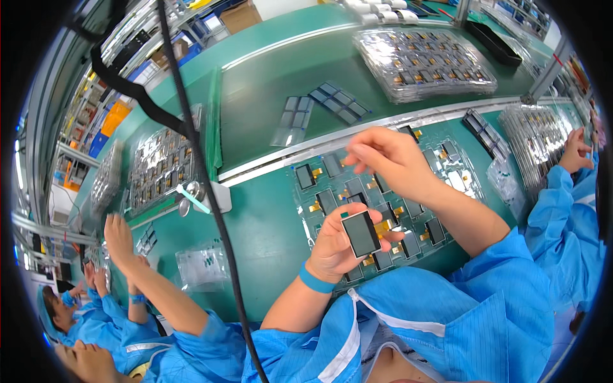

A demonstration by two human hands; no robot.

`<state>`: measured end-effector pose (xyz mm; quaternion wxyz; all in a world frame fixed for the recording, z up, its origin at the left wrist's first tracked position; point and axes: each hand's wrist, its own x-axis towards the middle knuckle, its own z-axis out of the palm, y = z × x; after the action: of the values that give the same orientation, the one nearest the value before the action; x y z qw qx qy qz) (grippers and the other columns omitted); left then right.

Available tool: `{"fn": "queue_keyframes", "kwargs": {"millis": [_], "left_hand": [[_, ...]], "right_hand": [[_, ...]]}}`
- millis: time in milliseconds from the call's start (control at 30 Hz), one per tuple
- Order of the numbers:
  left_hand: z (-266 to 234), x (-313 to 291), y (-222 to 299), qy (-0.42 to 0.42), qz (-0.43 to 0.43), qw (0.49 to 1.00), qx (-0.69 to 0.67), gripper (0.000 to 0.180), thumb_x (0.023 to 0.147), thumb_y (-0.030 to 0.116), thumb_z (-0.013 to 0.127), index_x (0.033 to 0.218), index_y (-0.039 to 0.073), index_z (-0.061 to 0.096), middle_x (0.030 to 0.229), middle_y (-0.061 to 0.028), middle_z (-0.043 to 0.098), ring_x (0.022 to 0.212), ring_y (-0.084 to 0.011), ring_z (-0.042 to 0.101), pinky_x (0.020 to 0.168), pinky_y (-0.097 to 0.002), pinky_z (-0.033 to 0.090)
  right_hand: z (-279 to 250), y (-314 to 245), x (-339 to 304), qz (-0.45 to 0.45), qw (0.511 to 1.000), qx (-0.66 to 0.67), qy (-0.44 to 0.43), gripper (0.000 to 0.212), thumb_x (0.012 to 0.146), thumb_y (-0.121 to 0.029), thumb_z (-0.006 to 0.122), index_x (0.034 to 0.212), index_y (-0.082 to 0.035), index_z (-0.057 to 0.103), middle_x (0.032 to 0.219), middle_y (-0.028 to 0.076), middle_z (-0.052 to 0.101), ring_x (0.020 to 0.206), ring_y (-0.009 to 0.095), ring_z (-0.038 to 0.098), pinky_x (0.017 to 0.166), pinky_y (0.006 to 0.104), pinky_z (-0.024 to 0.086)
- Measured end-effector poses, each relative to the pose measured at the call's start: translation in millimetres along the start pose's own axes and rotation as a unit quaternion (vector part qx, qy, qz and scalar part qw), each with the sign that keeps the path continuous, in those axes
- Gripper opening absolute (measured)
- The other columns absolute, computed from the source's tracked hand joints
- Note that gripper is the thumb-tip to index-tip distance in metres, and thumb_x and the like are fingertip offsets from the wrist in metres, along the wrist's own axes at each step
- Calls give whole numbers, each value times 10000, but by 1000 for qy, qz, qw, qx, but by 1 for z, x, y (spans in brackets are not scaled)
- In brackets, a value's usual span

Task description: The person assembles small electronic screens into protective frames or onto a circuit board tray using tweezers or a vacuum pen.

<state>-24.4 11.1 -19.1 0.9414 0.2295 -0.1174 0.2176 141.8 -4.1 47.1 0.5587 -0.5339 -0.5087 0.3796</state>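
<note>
A small rectangular display module [362,234], with a grey screen, a black border and an orange flex tail, sits in my left hand [329,246], gripped between the thumb and fingers. A green tab shows at its upper left corner. My right hand [399,163] hovers higher and to the right, its fingers bent together in a pinch; whatever may lie between the fingertips cannot be made out. Beneath both hands lies a clear plastic tray [304,214] holding several similar modules with orange tails. My forearms hide part of it.
Stacked filled trays [421,67] stand at the back right, near a black bin [491,43]. Film strips [338,102] lie beyond the metal rail. A plastic bag [203,268] rests at left. A co-worker's hand [119,237] reaches in there; another person's hand [575,152] is at far right.
</note>
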Motion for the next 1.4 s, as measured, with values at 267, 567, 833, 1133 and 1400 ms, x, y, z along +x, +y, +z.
{"fn": "queue_keyframes", "kwargs": {"millis": [267, 567, 833, 1133, 1400], "left_hand": [[-5, 6, -3, 66, -42, 997, 18, 444, 812, 214, 624, 1202, 59, 482, 1168, -152, 546, 824, -284, 633, 922, -518, 400], [-10, 6, -5, 120, -121, 980, 102, 489, 786, 277, 657, 1149, -11, 499, 1087, -207, 546, 856, -319, 625, 721, -406, 544], [-8, 6, -8, 137, -120, 976, 118, 489, 788, 288, 657, 1138, -19, 510, 1085, -212, 545, 853, -319, 623, 691, -385, 547], [4, 11, -9, 167, -118, 970, 134, 451, 774, 251, 675, 1130, 10, 536, 1107, -190, 553, 905, -298, 610, 797, -406, 511], [-15, 7, 9, 84, -27, 991, 105, 456, 808, 152, 621, 1234, 71, 480, 1155, -162, 549, 885, -343, 610, 887, -478, 445]], "right_hand": [[-22, 9, -55, -198, 975, -86, 48, 117, 829, -40, 534, 919, 0, 597, 1040, 144, 576, 834, 160, 588, 711, 269, 457], [-21, 24, -57, -161, 987, -15, 2, 114, 781, -92, 624, 867, -19, 639, 1051, 137, 577, 936, 234, 575, 794, 319, 448], [-21, 19, -62, -88, 996, 16, -16, 76, 772, -98, 648, 782, -28, 621, 994, 114, 586, 873, 210, 581, 705, 297, 473], [-13, 25, -65, -364, 903, -214, 82, 86, 725, -77, 656, 691, -73, 578, 853, 33, 602, 866, 217, 569, 793, 358, 410], [-57, 8, -63, -245, 904, 345, -59, 131, 832, -154, 585, 797, -31, 557, 873, 90, 591, 916, 214, 541, 932, 411, 363]]}}
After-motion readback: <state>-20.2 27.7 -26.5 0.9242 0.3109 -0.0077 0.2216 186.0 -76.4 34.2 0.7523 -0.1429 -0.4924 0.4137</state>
